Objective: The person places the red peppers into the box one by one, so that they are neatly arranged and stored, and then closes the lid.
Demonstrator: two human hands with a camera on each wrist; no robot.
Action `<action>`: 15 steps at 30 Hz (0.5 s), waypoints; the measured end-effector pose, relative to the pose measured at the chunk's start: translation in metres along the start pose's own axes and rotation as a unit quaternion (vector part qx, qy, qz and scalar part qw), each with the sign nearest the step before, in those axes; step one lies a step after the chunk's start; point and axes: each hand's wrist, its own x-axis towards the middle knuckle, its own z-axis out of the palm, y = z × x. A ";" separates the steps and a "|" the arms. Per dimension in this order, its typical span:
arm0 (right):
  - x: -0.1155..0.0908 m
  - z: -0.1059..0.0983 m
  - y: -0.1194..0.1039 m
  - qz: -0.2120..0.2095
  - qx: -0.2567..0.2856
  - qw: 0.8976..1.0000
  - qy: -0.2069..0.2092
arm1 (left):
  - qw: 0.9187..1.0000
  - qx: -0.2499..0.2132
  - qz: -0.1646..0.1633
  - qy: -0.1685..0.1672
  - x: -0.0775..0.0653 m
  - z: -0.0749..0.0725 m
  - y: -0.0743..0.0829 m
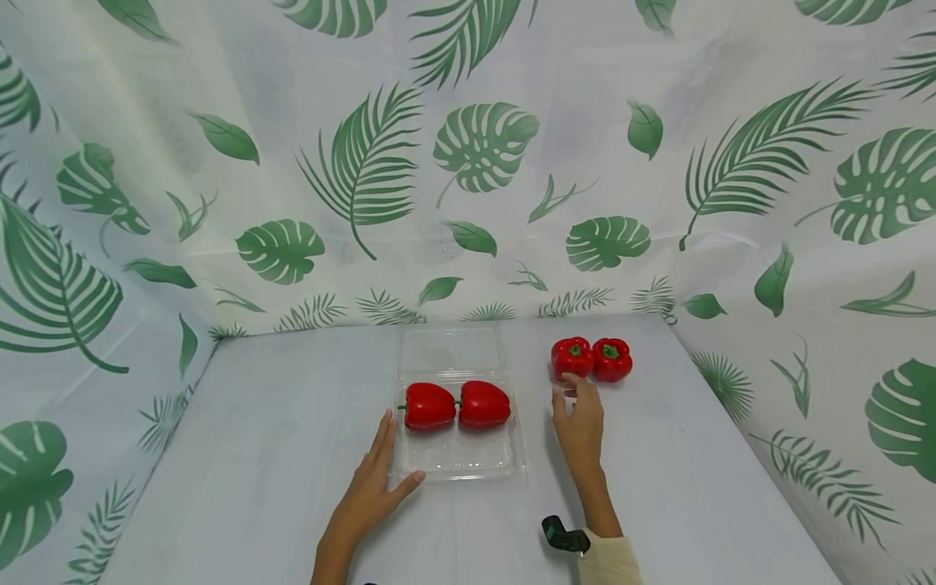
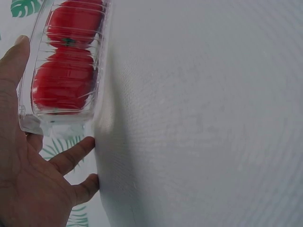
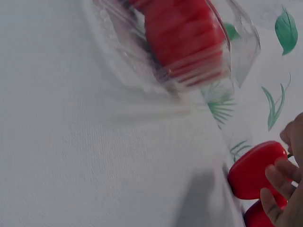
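A clear plastic clamshell box (image 1: 468,465) lies with its lid (image 1: 452,349) folded back, away from me. Two red bell peppers, a left one (image 1: 429,406) and a right one (image 1: 485,405), lie on their sides in a row at the far half of its base. My left hand (image 1: 371,491) rests along the box's left side, fingers straight and thumb at the near corner. Over to the right, my right hand (image 1: 581,422) reaches to the nearer of two loose bell peppers (image 1: 572,354), fingers slightly bent. In the right wrist view its fingers (image 3: 278,182) overlap that pepper without closing round it.
The other loose red bell pepper (image 1: 612,360) stands stem up, right beside the first, near the table's back right. A white cover lies over the table (image 1: 278,455). Behind and at both sides hangs a white curtain (image 1: 556,73) with green leaf prints.
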 end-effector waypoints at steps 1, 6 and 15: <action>0.001 -0.002 0.003 0.020 -0.007 1.000 0.007 | 1.000 -0.001 0.000 0.000 0.000 0.000 0.000; 0.011 -0.013 0.014 0.110 -0.041 0.993 0.016 | 1.000 -0.004 0.010 0.007 0.000 0.001 0.000; 0.040 -0.029 0.030 0.173 -0.101 0.976 -0.083 | 1.000 -0.005 0.008 0.006 0.000 0.002 -0.002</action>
